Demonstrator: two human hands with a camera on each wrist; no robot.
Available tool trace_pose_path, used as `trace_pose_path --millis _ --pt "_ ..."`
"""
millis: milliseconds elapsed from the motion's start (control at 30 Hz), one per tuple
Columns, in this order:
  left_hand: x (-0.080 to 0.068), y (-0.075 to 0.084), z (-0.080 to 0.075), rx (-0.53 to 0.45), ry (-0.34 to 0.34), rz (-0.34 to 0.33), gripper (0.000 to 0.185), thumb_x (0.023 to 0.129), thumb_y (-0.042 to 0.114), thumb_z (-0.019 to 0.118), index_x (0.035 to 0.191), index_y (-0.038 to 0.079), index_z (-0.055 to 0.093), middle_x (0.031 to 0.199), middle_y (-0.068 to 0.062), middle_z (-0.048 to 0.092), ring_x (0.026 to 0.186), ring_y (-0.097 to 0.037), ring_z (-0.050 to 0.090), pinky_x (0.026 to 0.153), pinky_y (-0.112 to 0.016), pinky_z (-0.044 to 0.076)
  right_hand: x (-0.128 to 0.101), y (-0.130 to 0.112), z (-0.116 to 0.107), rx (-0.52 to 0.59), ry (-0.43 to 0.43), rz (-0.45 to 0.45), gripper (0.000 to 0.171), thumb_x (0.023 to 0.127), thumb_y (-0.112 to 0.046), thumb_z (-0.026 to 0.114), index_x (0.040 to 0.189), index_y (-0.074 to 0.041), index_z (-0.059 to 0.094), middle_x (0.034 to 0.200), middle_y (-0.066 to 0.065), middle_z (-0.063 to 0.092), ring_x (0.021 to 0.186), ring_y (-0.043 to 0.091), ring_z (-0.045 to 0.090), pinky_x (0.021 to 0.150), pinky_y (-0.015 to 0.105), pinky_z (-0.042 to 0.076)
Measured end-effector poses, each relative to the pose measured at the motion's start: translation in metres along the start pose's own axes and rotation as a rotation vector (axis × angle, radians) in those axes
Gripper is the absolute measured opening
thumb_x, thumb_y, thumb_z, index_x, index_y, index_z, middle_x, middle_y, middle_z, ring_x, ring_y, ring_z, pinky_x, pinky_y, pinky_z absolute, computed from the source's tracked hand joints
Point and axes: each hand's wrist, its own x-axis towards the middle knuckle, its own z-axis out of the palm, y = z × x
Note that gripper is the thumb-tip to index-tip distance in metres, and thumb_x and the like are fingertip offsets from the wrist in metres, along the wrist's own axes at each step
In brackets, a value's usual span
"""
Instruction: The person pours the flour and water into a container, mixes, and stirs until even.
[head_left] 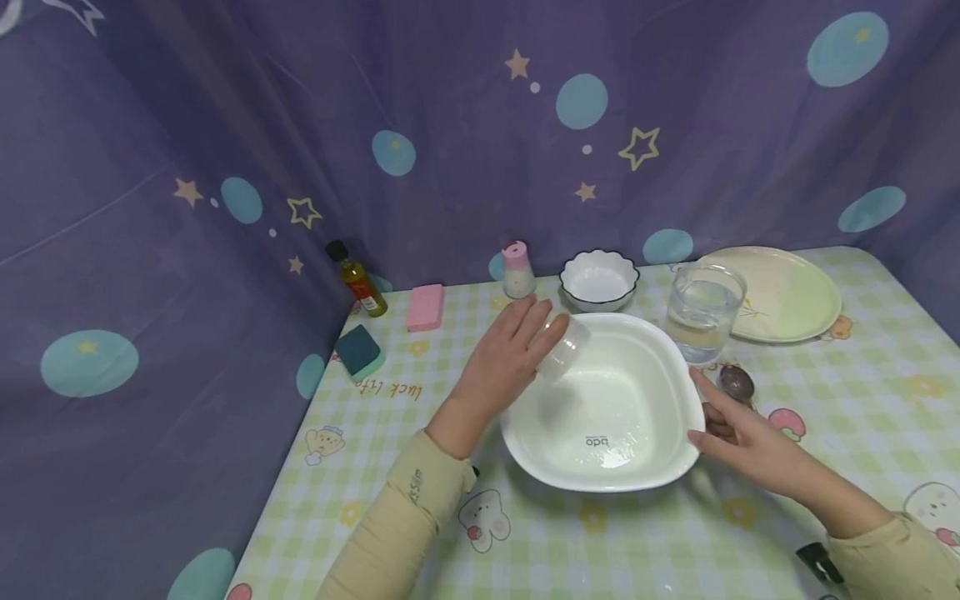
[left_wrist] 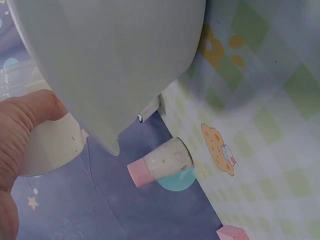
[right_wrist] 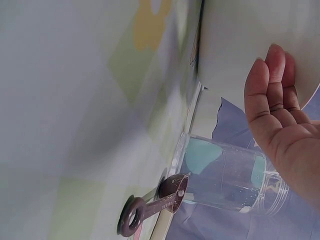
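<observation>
A large white basin (head_left: pixel 675 454) sits mid-table. My left hand (head_left: pixel 510 354) grips a small clear cup (head_left: pixel 566 346), tipped on its side over the basin's far left rim. My right hand (head_left: pixel 723 425) rests with straight fingers against the basin's right rim. In the right wrist view those fingers (right_wrist: pixel 272 90) lie beside the basin wall (right_wrist: pixel 240 40), with the glass of water (right_wrist: pixel 230 175) and a purple measuring spoon (right_wrist: pixel 150 207) behind. The left wrist view shows the basin's underside (left_wrist: pixel 115 60) and part of a finger (left_wrist: pixel 22 120).
Behind the basin stand a small white bowl (head_left: pixel 598 279), a pink-capped shaker (head_left: pixel 517 271), a glass of water (head_left: pixel 703 310) and a pale plate (head_left: pixel 787 292). An oil bottle (head_left: pixel 358 279), pink sponge (head_left: pixel 424 307) and green sponge (head_left: pixel 360 352) sit far left. Curtain walls two sides.
</observation>
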Motion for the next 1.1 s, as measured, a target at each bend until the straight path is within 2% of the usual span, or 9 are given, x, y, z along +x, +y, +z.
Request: trace_pose_path --millis 167,367,567,700,833,1000,1100 --pt "-0.001 0.004 0.003 -0.018 -0.017 0.032 0.061 0.083 0.010 0.071 0.139 0.013 0.049 0.137 -0.013 0.047 0.131 -0.033 0.040 0.116 -0.040 0.021 0.000 0.000 0.000 0.016 -0.001 -0.002 0.082 0.095 0.002 0.058 0.156 -0.001 0.003 0.125 0.039 0.053 0.108 -0.001 0.058 0.079 0.019 0.052" --pt "-0.003 0.008 0.008 -0.028 -0.017 0.039 0.054 0.087 0.002 0.063 0.138 0.015 0.050 0.136 -0.011 0.048 0.130 -0.031 0.042 0.115 -0.039 0.024 0.000 -0.001 0.000 0.024 -0.004 -0.001 0.082 0.095 0.003 0.058 0.156 -0.002 0.003 0.124 0.039 0.053 0.108 0.000 0.059 0.078 0.020 0.052" --pt "0.002 0.002 0.002 0.000 0.031 0.036 0.051 0.088 0.003 0.060 0.137 0.013 0.050 0.135 -0.014 0.049 0.129 -0.033 0.043 0.114 -0.041 0.025 -0.001 -0.002 -0.001 0.009 -0.003 -0.005 0.081 0.095 0.003 0.058 0.155 0.002 0.003 0.121 0.037 0.056 0.106 0.000 0.059 0.078 0.019 0.052" --pt "0.005 -0.002 -0.002 -0.001 0.058 0.019 0.050 0.089 0.000 0.057 0.137 0.013 0.051 0.136 -0.015 0.049 0.130 -0.032 0.042 0.115 -0.040 0.023 -0.001 -0.002 -0.001 0.005 0.001 -0.008 0.082 0.095 0.003 0.058 0.155 0.001 0.003 0.120 0.037 0.057 0.105 0.001 0.060 0.078 0.020 0.052" --pt "0.003 0.000 0.001 -0.011 0.033 0.039 0.054 0.086 0.001 0.060 0.137 0.014 0.051 0.136 -0.014 0.049 0.130 -0.033 0.042 0.115 -0.040 0.023 -0.001 -0.001 -0.001 0.010 -0.004 -0.001 0.082 0.095 0.003 0.058 0.156 -0.001 0.002 0.120 0.037 0.057 0.105 0.002 0.061 0.077 0.020 0.052" --pt "-0.002 0.008 0.009 -0.046 -0.028 0.068 0.048 0.093 0.002 0.057 0.138 0.015 0.051 0.135 -0.012 0.049 0.129 -0.032 0.042 0.116 -0.040 0.022 -0.001 -0.002 -0.001 0.008 -0.005 0.012 0.081 0.096 0.002 0.058 0.155 0.001 0.002 0.119 0.035 0.058 0.103 0.002 0.061 0.077 0.020 0.052" --pt "-0.002 0.011 0.012 -0.054 -0.037 0.084 0.045 0.095 0.002 0.052 0.138 0.014 0.050 0.134 -0.012 0.049 0.128 -0.032 0.042 0.115 -0.040 0.022 -0.001 -0.002 -0.001 0.007 -0.004 0.017 0.081 0.096 0.001 0.058 0.155 0.002 0.003 0.119 0.035 0.059 0.103 0.001 0.061 0.077 0.020 0.053"
